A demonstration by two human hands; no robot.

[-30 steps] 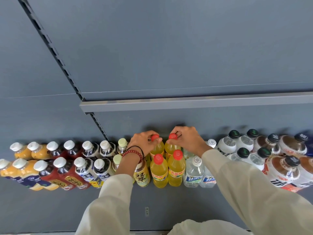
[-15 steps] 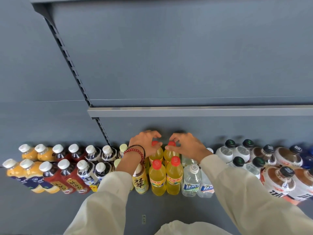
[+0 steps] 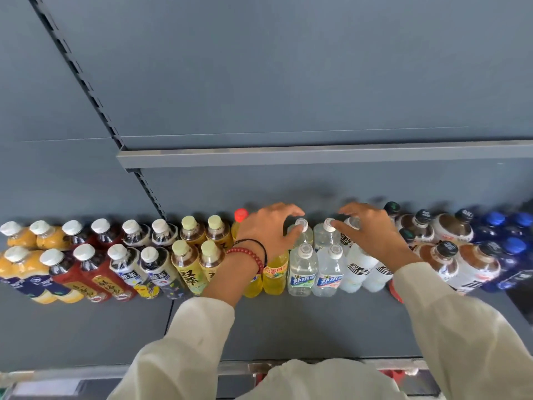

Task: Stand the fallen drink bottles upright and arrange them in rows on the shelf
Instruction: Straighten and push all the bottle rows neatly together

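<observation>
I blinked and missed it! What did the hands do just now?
Both hands let go of the back yellow bottles and moved right. The left hand now curls over one back clear bottle; the right hand touches the next clear bottle. Whether they grip is unclear. The other bottles stayed standing in rows.

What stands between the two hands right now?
In the head view, two clear water bottles with white caps, side by side in the back row, fill the gap between left hand and right hand.
</observation>
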